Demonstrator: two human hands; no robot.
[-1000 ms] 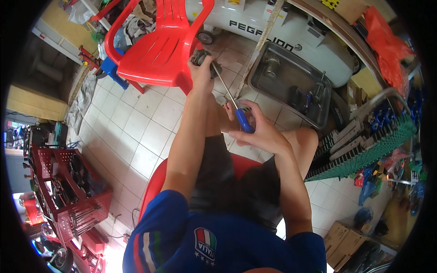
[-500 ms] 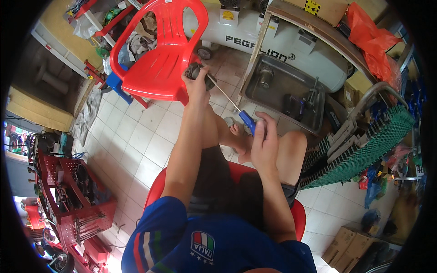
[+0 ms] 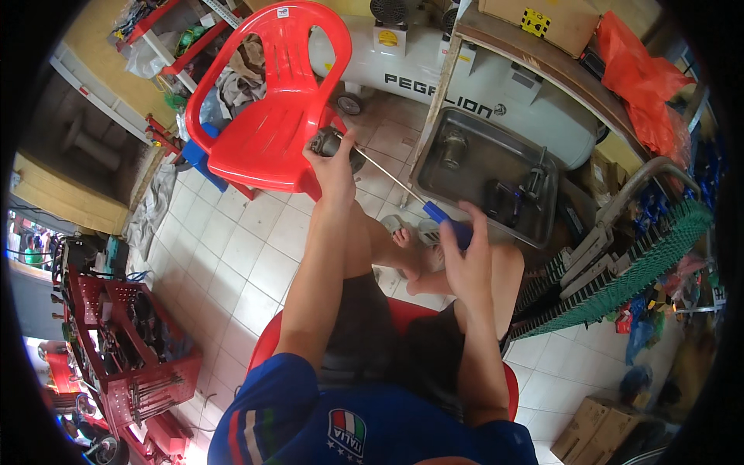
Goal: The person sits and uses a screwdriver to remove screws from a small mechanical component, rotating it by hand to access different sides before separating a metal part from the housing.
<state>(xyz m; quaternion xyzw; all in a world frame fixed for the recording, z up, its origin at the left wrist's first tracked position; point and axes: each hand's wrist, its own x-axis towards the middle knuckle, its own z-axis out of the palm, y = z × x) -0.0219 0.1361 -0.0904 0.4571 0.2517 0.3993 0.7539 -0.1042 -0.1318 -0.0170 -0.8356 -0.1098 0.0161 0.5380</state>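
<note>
Gripping a small dark metal part (image 3: 329,144), the left hand (image 3: 335,172) is held out at arm's length, just at the front edge of the red plastic chair (image 3: 267,116); the fingers are closed around the part, and most of it is hidden by them.

- Screwdriver (image 3: 403,190): long, blue-handled. The thin shaft is run from the metal part, beside the chair, back to the right hand (image 3: 463,263), which is placed well to the right of the chair. The handle is pinched near the fingertips; the rest of that hand is seen spread. The tip is covered where it meets the part.
- White-tiled floor (image 3: 232,256): an open stretch is left directly below and to the left of the chair.
- Steel tray (image 3: 484,174): set to the right of the chair, under a wooden bench edge; dark fittings are held in it, too small to be identified.
- White tank (image 3: 465,85): laid behind the chair, partly masked by the bench post.
- Red tool rack (image 3: 128,341): stood far below-left of the chair, its lower part cut off by the picture's rim.
- Green mesh crates (image 3: 635,263): stacked far right of the chair, bent by the lens.
- Orange bag (image 3: 647,89): placed at the upper right, on the bench.
</note>
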